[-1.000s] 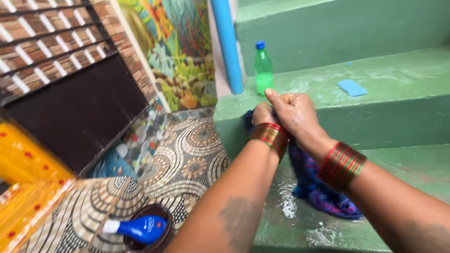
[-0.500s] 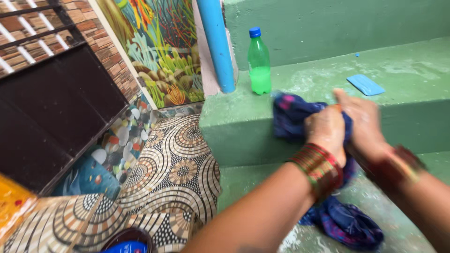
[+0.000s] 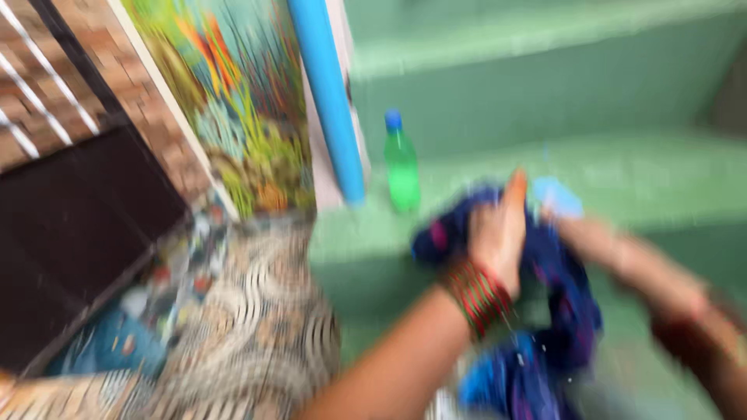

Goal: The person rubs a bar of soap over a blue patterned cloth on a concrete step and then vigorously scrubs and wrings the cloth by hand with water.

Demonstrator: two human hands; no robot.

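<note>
Head view: both hands grip a dark blue cloth [image 3: 545,311] over the green steps [image 3: 661,179].

Left hand [image 3: 498,237] and right hand [image 3: 599,237] have fingers clamped on the wet bundle, right of the green bottle [image 3: 402,167]; washing looks unfinished.

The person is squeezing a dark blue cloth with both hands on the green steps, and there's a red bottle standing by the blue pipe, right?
Nearly. The bottle is green with a blue cap, not red, as the head view shows. The rest holds: both hands, left hand and right hand, grip the dark blue cloth over the green steps, and the bottle stands by the blue pipe.
</note>
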